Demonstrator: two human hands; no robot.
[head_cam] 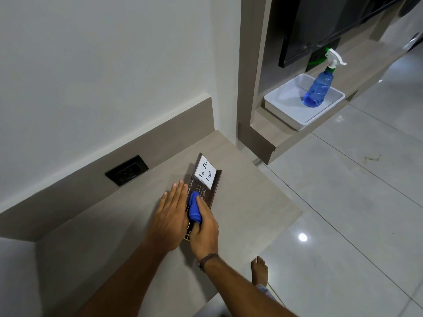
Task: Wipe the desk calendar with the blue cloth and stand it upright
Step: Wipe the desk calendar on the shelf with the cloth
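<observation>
The right hand (203,227) is closed around a bunched blue cloth (194,208), thumb and fingers wrapped about it, and presses the wad down onto the face of the desk calendar (211,191). A dark band sits on that wrist. The left hand (170,216) lies open and flat, fingers straight and together, palm down along the calendar's left edge; it grips nothing, and whether the fingertips rest on the calendar or on the desk (251,202) just beside it cannot be told.

The calendar is a dark brown, narrow piece that appears to lie on the pale wood-grain desk, not yet stood up. Its long axis runs from the person's wrists away and slightly to the right, toward the far corner of the desk. The near end is hidden under the two hands; the far end carries a white note (205,173) reading "To Do List", tilted along the same axis.

On the upstand behind the desk, to the left, is a black wall socket (126,170). Well apart, on a lower shelf (270,131) to the right, a white tray (283,104) holds an upright blue spray bottle (318,90) with a white trigger. A bare foot (259,269) stands on the glossy tiled floor (343,202) beside the desk's near edge.
</observation>
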